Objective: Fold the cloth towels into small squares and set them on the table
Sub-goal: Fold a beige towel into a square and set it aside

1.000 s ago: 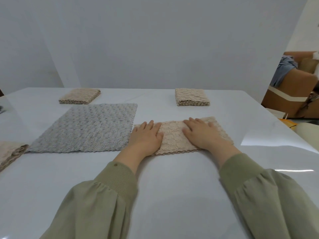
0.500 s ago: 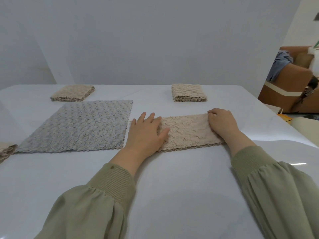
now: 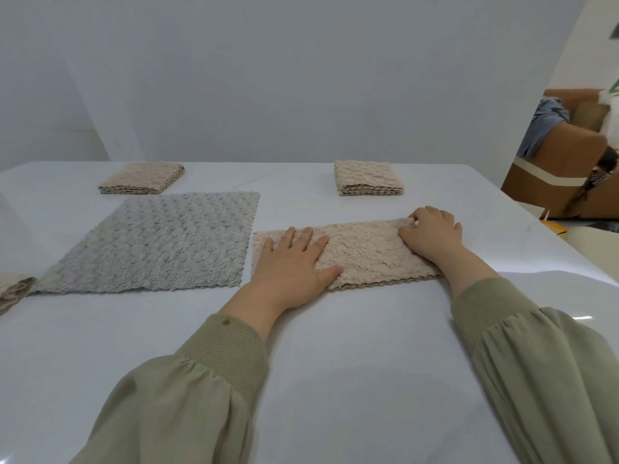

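Observation:
A beige towel [image 3: 365, 252], folded into a long strip, lies on the white table [image 3: 335, 356] in front of me. My left hand [image 3: 294, 262] presses flat on its left part with the fingers spread. At the strip's right end my right hand [image 3: 432, 236] has its fingers curled over the far corner and the thumb on top, pinching the cloth. A grey towel [image 3: 157, 242] lies spread flat to the left. Two beige towels folded into small squares sit at the back, one at the left [image 3: 142, 178] and one at the right [image 3: 368, 178].
A crumpled beige cloth [image 3: 13, 289] pokes in at the table's left edge. Beyond the table's right corner stands a brown sofa [image 3: 552, 162] with a blue garment on it. A plain grey wall runs behind the table.
My right hand has slid from the middle of the beige strip to its right end and curled onto the cloth. My left hand has stayed pressing on the left part.

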Available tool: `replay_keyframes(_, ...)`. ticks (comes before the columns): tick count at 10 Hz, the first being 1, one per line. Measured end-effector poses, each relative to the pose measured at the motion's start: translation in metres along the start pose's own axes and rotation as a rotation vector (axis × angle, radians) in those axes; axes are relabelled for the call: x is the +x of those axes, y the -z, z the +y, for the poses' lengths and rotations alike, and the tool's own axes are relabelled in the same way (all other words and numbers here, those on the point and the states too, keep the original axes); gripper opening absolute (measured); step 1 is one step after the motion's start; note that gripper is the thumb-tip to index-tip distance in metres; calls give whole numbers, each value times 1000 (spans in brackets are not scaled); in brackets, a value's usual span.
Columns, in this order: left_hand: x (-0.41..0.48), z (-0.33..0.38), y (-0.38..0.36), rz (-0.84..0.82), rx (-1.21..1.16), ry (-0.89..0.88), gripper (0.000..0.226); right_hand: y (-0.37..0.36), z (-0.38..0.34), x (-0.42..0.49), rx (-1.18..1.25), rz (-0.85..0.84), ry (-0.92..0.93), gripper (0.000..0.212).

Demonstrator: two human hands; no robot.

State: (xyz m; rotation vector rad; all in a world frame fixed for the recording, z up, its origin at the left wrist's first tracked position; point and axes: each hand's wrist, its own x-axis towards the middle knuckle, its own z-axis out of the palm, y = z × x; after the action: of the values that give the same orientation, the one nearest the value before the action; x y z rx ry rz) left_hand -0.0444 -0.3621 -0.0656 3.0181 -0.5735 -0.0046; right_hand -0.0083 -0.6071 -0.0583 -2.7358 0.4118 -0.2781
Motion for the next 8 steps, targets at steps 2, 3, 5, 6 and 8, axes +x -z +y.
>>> replay_keyframes(2, -1, 0, 1, 2, -10, 3, 69, 6, -6, -3, 252, -16, -31, 9)
replay_keyframes(3, -1, 0, 1, -1, -6, 2, 69, 7, -8, -5, 407, -1, 11, 18)
replay_keyframes(5, -1, 0, 2, -6, -7, 2, 69, 16, -13, -7, 527, -56, -11, 42)
replay_keyframes(6, -1, 0, 2, -5, -8, 4, 69, 18, -14, -8, 512, -66, -84, 21)
replay_keyframes(8, -1, 0, 2, 0, -10, 10, 69, 18, -21, -7, 483, 73, -40, 34)
